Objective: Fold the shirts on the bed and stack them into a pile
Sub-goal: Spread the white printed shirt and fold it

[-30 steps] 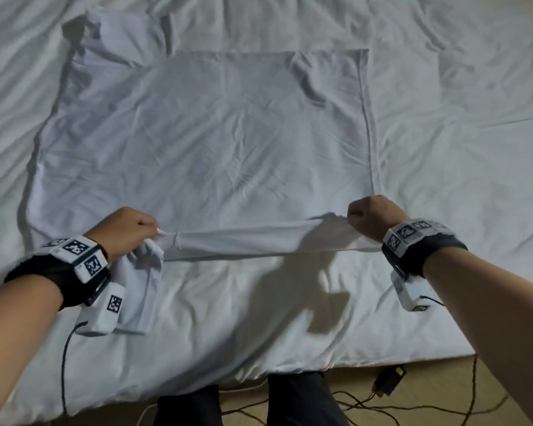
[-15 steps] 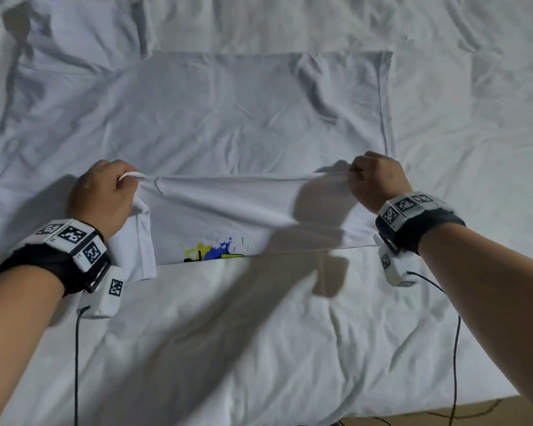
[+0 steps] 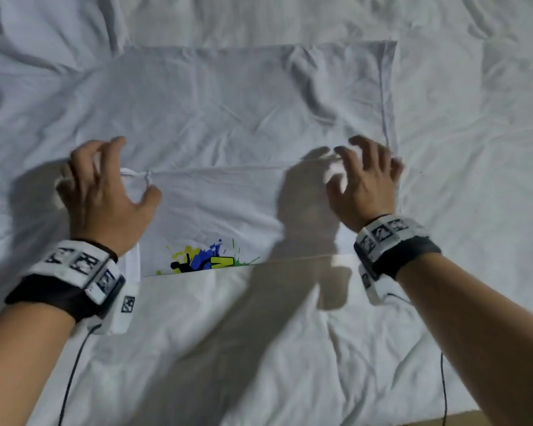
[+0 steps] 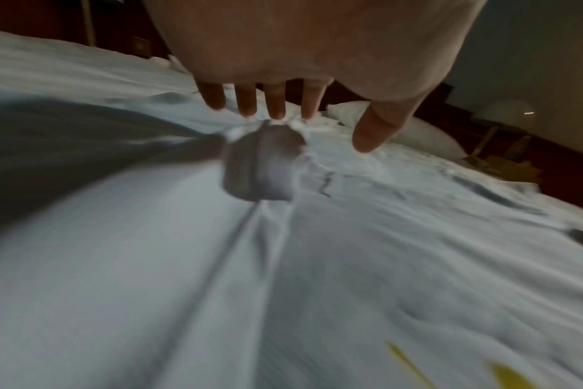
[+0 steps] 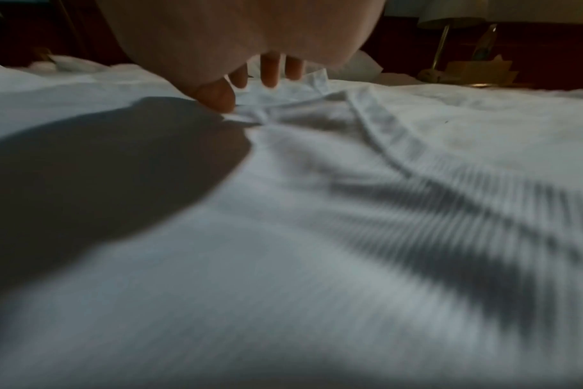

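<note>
A white cotton T-shirt with a splashy blue, yellow and green print (image 3: 206, 261) lies spread on the bed's rumpled white sheet (image 3: 474, 179). Its near part is folded up over the rest, so the print shows at the fold nearest the person, and the folded-over edge runs straight across between the two hands.

The left hand (image 3: 105, 192) hovers at the left end of that edge, fingers (image 4: 276, 105) spread apart and bent like a claw, thumb out to the side. From the left wrist view the fingertips hang just above a small bunched lump of the fabric, and nothing sits between them.

The right hand (image 3: 363, 179) is at the right end, close to the shirt's hemmed side edge. Its fingers (image 5: 270, 71) are also spread and loosely bent, pointing down at the cloth. The thumb tip looks to be touching the fabric, or very nearly; the blur makes it hard to be sure. No cloth is pinched there either.

Black bands with white marker blocks (image 3: 83, 272) wrap both wrists, and thin dark cables (image 3: 71, 379) trail from them over the sheet.
</note>
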Demonstrator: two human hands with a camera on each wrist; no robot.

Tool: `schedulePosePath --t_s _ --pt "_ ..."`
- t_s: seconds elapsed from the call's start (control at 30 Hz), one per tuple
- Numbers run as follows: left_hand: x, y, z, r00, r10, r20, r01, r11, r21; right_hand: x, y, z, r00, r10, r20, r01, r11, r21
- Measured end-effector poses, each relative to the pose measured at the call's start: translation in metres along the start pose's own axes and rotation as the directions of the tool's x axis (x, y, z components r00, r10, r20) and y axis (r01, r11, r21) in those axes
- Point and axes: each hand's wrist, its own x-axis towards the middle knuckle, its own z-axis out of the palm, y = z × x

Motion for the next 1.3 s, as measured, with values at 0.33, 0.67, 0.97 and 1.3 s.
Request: schedulePosePath --t_s 0.33,0.67,0.97,1.3 --pt "-0.075 0.029 0.084 0.897 0.184 0.402 -0.305 0.916 0.261 -0.06 -0.014 0.038 0.949 -0.069 0.308 0.081 0.996 -0.024" --pt "-0.107 0.002 0.041 0.915 0.303 0.266 -0.372 0.889 0.266 -0.09 0.039 0.002 0.927 -0.183 0.328 0.234 0.965 -0.122" --pt "-0.112 -0.09 0.013 0.937 0.28 0.207 -0.348 0.79 0.505 -0.105 0.042 0.024 0.904 -0.253 0.343 0.316 0.938 -0.141" --pt "-0.123 -0.119 -0.004 0.82 0.43 0.378 -0.565 0.714 0.414 -0.128 0.044 -0.013 0.897 -0.326 0.299 0.378 0.916 -0.136"
